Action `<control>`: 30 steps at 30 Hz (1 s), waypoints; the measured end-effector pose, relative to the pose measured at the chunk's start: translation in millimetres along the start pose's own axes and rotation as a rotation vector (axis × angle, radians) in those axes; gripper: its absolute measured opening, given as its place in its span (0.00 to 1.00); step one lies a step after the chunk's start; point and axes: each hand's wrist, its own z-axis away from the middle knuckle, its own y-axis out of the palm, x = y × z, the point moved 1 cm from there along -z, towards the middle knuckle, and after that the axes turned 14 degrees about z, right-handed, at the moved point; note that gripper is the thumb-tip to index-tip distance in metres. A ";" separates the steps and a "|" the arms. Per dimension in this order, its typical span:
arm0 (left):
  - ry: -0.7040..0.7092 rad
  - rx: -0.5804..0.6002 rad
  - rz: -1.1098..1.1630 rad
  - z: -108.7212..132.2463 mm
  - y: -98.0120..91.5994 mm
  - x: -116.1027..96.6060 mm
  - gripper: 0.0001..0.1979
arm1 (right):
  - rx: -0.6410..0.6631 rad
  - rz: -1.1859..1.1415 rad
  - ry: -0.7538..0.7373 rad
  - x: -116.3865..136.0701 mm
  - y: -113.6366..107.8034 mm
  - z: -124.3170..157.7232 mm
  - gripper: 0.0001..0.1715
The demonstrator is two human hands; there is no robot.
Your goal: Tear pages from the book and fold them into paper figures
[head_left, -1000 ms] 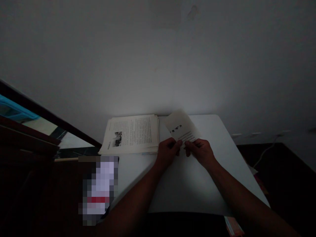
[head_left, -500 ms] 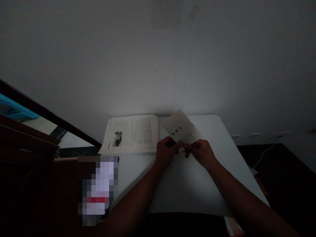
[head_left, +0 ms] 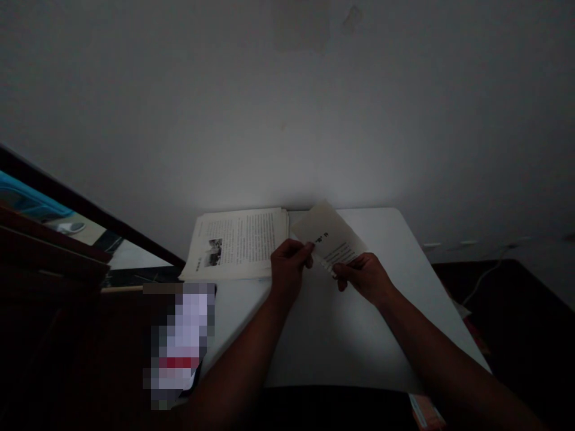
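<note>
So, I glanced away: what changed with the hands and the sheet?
The left hand slid leftward along the lower edge of the sheet, away from the right hand; both keep pinching it. The open book and white table stayed put.

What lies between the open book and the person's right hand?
Head view: the left hand and the printed sheet it pinches, over the white table.

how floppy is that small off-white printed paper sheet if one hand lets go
Probably very light: the small off-white printed paper sheet is held up by fingertip pinches of the left hand and right hand. Likely fairly stiff for paper, since it stands flat past the hands without drooping.
</note>
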 end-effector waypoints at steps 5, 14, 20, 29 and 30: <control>0.132 -0.049 0.134 -14.8 -9.8 -23.6 0.11 | -0.008 0.008 0.019 -2.8 -6.0 3.2 0.10; -0.007 -0.034 0.012 -6.8 -2.9 -11.1 0.13 | -0.052 0.012 0.004 -2.6 -4.8 0.8 0.12; -0.010 -0.016 -0.133 -2.5 -2.4 -5.9 0.16 | -0.083 0.158 -0.014 5.9 -2.0 4.2 0.13; -0.005 -0.039 -0.067 -3.2 -3.4 -7.8 0.17 | -0.264 0.325 -0.062 13.0 -2.3 6.4 0.14; -0.003 -0.046 -0.064 -2.9 -3.0 -7.9 0.17 | -0.268 0.327 -0.066 13.9 -2.5 6.8 0.14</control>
